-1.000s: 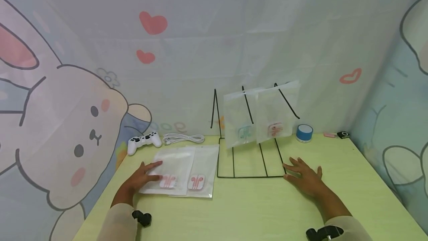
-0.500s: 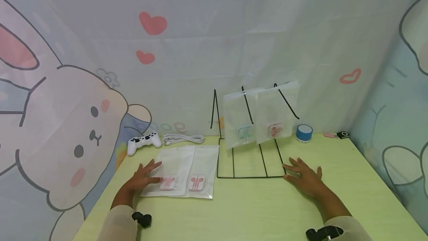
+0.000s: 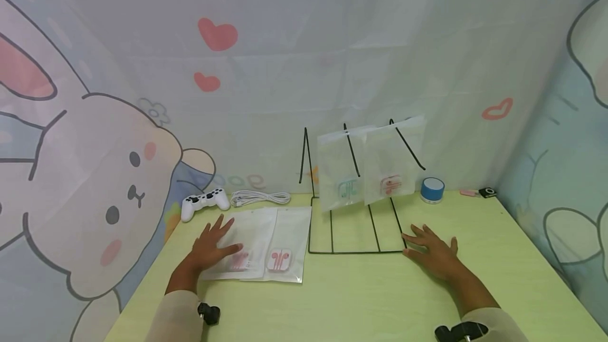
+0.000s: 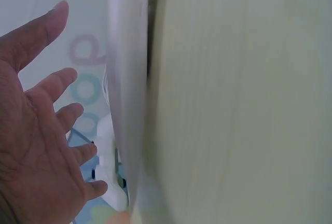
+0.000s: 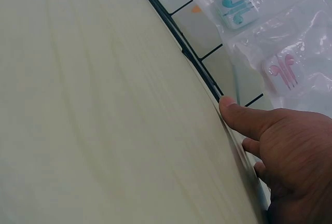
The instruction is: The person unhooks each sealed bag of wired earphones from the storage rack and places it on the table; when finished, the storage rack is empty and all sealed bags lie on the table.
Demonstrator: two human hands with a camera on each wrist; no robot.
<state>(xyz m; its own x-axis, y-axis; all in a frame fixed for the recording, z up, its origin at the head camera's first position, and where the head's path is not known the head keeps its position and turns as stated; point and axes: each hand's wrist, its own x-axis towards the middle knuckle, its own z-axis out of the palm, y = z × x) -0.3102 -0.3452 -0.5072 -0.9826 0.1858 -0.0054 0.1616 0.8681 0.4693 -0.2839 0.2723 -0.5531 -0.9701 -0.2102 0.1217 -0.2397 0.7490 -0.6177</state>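
Observation:
On the table lie two overlapping white zip bags, a left bag (image 3: 252,226) and a right bag (image 3: 292,231). Each contains a small earphone case; the right bag's shows pink earphones (image 3: 278,260). My left hand (image 3: 207,249) is over the left bag with fingers spread, its thumb near the blurred pink case. Whether it touches the plastic I cannot tell. In the left wrist view its fingers are loosely extended. My right hand (image 3: 434,257) is at the front right corner of a black wire rack (image 3: 353,252), thumb at the wire in the right wrist view. Two similar bags hang there, with teal earphones (image 5: 238,9) and pink earphones (image 5: 284,72).
Behind the flat bags are a white game controller (image 3: 204,202) and a coiled white cable (image 3: 260,197). A blue and white round container (image 3: 432,190) stands right of the rack, with a small pink and black item (image 3: 480,192) further right. A printed curtain (image 3: 266,94) borders the table.
My left hand has moved slightly right and away from me over the left bag, with its fingers spreading wider. My right hand and the hanging bags stay put.

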